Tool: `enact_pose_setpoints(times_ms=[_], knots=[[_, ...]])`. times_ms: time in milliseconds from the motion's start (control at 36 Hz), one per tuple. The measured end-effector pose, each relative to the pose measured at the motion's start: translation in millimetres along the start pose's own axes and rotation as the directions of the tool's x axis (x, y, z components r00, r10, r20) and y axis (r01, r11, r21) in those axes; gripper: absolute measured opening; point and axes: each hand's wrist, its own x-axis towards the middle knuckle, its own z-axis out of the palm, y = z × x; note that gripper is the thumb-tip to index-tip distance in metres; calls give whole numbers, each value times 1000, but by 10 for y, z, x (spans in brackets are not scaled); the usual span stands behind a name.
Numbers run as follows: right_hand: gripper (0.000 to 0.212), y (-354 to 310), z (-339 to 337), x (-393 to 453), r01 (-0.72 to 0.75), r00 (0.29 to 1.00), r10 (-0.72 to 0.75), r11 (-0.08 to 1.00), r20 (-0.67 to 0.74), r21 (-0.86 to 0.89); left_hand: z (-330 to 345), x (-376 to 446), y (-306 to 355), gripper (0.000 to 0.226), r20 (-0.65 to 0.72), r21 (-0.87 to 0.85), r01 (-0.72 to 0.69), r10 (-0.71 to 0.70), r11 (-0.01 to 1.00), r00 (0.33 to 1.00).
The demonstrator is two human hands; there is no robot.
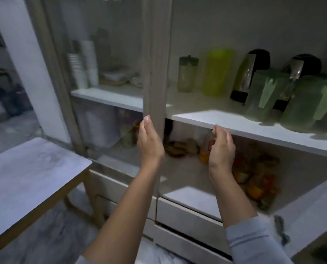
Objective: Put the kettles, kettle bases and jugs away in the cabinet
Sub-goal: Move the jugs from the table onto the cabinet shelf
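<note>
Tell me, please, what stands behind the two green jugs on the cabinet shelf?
Behind the green jugs stand two kettles, black and steel. Their lower bodies are covered, so bases cannot be seen.

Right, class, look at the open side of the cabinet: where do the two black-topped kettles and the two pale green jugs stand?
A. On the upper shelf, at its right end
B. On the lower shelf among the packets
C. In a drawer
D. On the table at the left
A: the two kettles and the two green jugs stand together on the upper white shelf, right of a yellow-green container.
</note>
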Motion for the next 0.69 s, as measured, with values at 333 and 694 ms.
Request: enact_pose_setpoints(times_ms=[333,694], knots=[[30,-57,1521,-1455,-143,889,103,988,446,56,-2207,163,76,53,-423,10,55,-46,998,905],[26,-297,3606,-3632,-237,601,118,971,791,35,-5098,480,326,48,-778,77,-3,62,997,625]])
